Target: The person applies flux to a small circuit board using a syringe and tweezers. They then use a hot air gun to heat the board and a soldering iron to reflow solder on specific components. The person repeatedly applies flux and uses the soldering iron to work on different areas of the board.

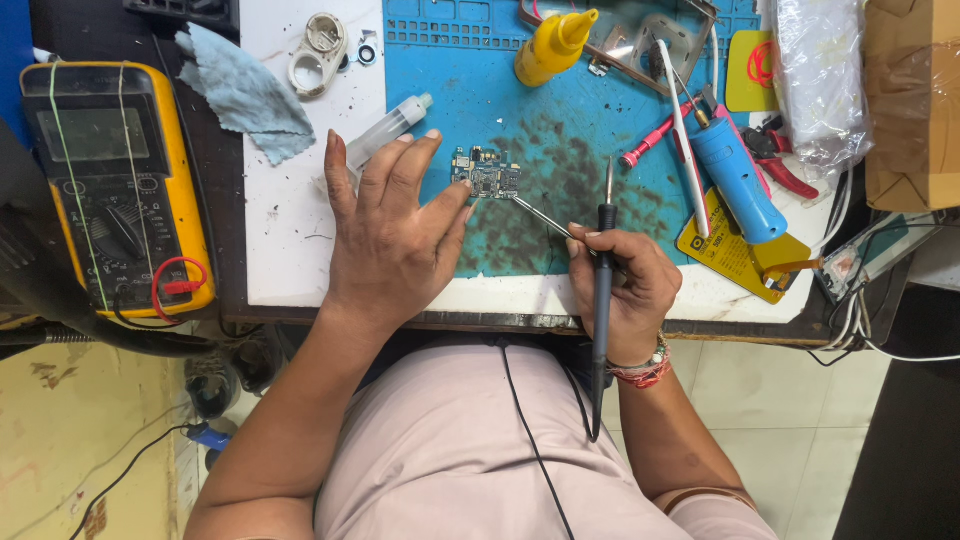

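The left hand (392, 235) lies palm down, fingers extended and slightly spread, fingertips pointing away from the body. The thumb angles out to the left side. The left forearm runs bare from the lower left up to the wrist. The right hand (622, 280) is curled in a closed grip, knuckles upward, thumb and forefinger pinched together at the front. A beaded band circles the right wrist. The right forearm descends toward the lower right, elbow bent.
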